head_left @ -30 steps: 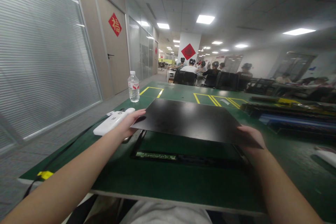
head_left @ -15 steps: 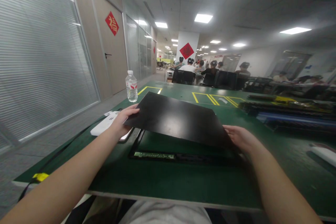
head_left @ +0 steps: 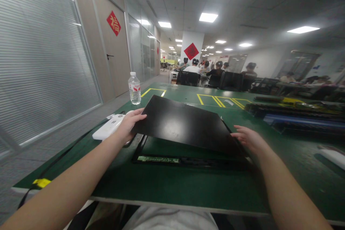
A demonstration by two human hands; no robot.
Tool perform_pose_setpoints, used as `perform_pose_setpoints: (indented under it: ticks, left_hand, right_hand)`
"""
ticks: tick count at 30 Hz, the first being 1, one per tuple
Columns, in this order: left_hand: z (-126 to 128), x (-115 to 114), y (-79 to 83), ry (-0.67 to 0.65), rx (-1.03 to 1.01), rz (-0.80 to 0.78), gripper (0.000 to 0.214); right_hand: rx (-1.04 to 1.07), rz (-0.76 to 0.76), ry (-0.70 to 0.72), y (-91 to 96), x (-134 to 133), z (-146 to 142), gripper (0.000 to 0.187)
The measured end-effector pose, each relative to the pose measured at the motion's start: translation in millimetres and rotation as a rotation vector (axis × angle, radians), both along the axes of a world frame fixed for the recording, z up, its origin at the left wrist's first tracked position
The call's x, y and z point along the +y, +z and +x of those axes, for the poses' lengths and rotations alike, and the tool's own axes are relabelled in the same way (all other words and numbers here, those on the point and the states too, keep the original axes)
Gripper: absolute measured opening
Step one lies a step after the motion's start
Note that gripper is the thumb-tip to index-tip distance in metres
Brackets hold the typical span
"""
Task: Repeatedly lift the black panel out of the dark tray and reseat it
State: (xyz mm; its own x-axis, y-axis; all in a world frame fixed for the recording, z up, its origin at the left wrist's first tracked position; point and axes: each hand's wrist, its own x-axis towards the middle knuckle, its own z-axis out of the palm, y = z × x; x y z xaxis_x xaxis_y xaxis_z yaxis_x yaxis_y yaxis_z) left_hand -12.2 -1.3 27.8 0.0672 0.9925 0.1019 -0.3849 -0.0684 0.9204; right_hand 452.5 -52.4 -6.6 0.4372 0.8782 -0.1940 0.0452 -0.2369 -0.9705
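A thin black panel (head_left: 183, 124) hangs tilted over a black frame (head_left: 140, 147) that lies on the green table (head_left: 167, 183). A narrow green circuit strip (head_left: 158, 159) shows along the frame's near edge. My left hand (head_left: 129, 124) grips the panel's left edge, thumb on top. My right hand (head_left: 249, 139) rests at the panel's lower right corner with its fingers spread; that corner sits low by the frame while the left side is raised.
A white device (head_left: 109, 127) with a black cable lies just left of my left hand. A water bottle (head_left: 134, 88) stands at the far left. Long dark parts (head_left: 296, 115) are stacked at the right. Several seated people (head_left: 215, 73) work at tables behind.
The panel's right corner has dropped toward the frame and its left side now sits higher. My right hand has loosened from a grip to spread fingers at the corner.
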Motion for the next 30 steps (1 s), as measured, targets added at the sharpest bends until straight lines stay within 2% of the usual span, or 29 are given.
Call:
perform_pose_setpoints:
  ticks: [4,15,30]
  left_hand:
    - [4.8,-0.3,-4.9,-0.017,0.065,-0.025,0.036]
    - [2.6,2.4,-7.1,0.018,0.108,-0.067,0.039]
    - [9.5,2.3,-17.3,-0.041,0.151,-0.098,0.041]
  right_hand:
    - [-0.076,-0.004,-0.066,-4.2,2.5,2.6,0.046]
    - [-0.167,-0.035,-0.092,-6.8,4.5,-1.3,0.034]
    - [-0.286,0.0,-0.133,-7.8,1.9,3.5,0.037]
